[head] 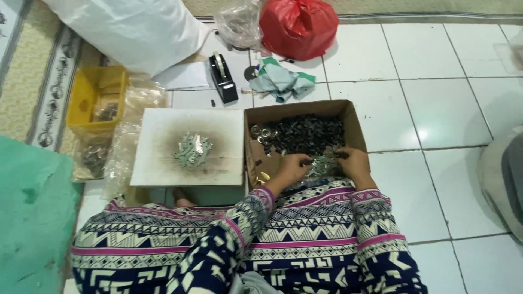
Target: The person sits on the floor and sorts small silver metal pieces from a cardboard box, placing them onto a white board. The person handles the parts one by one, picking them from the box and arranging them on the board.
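At the far left a green mat [30, 218] covers the floor beside a patterned carpet [32, 71], and just right of that stands a yellow tub [81, 106] with clear plastic bags [117, 147] of small parts slumped against it. Next comes a white board [158, 158], smudged grey around the middle, with a small heap of silvery metal pieces [192, 149] lying on it. Behind the board sit a large white sack [131, 27], a black tape dispenser [222, 76] and a crumpled green-and-white cloth [280, 80], with a clear bag [239, 22] and a red plastic bag [298, 26] further back on the tiles. Touching the board's right edge is an open cardboard box [354, 128] holding a mass of small dark parts [305, 133], a few metal rings [261, 132] near its left wall and more silvery strips [322, 165] at its near edge. The person, in patterned sleeves, has both hands inside the box at that near edge. The left hand [293, 166] is curled with fingers bent down over the parts; whether it actually grips any cannot be told. The right hand [351, 160] is likewise curled, its fingertips at the silvery strips and dark parts, and its hold is also hidden. Far right, white floor tiles [436, 109] run to a grey cloth shape [504, 179] at the picture's edge.
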